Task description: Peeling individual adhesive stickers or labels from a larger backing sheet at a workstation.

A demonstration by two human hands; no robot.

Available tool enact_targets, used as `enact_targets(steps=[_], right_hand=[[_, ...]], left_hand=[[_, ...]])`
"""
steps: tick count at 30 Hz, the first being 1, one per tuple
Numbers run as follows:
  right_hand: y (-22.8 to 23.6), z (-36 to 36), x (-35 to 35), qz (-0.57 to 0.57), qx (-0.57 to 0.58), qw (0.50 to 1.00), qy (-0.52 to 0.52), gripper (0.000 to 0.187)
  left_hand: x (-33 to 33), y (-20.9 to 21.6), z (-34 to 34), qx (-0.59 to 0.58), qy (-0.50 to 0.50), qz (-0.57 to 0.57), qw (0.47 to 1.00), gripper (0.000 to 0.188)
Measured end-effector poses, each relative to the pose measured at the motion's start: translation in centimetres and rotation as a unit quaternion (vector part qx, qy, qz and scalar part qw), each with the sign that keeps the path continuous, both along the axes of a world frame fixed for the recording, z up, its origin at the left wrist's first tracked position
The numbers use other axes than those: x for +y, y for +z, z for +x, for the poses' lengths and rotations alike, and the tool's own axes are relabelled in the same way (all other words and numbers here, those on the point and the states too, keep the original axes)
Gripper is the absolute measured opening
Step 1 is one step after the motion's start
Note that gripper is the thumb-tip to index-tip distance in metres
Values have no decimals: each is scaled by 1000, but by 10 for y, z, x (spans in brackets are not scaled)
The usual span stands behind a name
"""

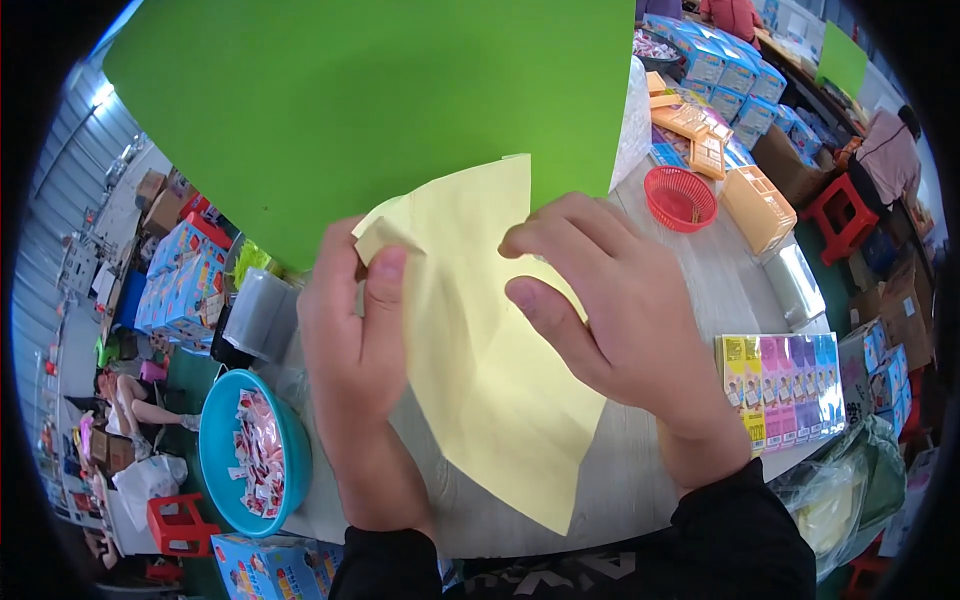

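A sheet of pale yellow paper (490,330), bent and creased, is held up over the grey table. My left hand (355,310) is closed on its upper left edge, the thumb pressing a folded corner against the fingers. My right hand (610,300) is in front of the paper's right side, fingers curved and thumb apart from them, with no object between. Part of the paper's right edge is hidden behind this hand. Behind the paper stands a large green board (380,90).
At the left is a turquoise basin (212,450) of small wrapped packets beside a clear plastic roll (262,315). To the right are a red basket (681,198), orange plastic racks (757,208) and a row of colourful packs (780,388). Other people sit farther off.
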State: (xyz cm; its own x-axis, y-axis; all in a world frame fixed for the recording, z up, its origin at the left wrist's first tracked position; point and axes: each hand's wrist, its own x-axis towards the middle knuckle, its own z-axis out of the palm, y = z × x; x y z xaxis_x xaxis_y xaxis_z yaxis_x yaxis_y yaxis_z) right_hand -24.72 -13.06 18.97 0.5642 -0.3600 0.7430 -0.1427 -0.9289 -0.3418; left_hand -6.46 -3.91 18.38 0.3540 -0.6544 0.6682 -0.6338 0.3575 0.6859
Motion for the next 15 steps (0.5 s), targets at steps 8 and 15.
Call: enact_targets(steps=[8,15], right_hand=[[-4,5,-3,-46,-52,998,-9,35],[3,-2,-2,-94,10,994,56,28]], left_hand=[[23,18,18,-161,-95,102,977,15],[42,34,15,-264,-189,60,944,10]])
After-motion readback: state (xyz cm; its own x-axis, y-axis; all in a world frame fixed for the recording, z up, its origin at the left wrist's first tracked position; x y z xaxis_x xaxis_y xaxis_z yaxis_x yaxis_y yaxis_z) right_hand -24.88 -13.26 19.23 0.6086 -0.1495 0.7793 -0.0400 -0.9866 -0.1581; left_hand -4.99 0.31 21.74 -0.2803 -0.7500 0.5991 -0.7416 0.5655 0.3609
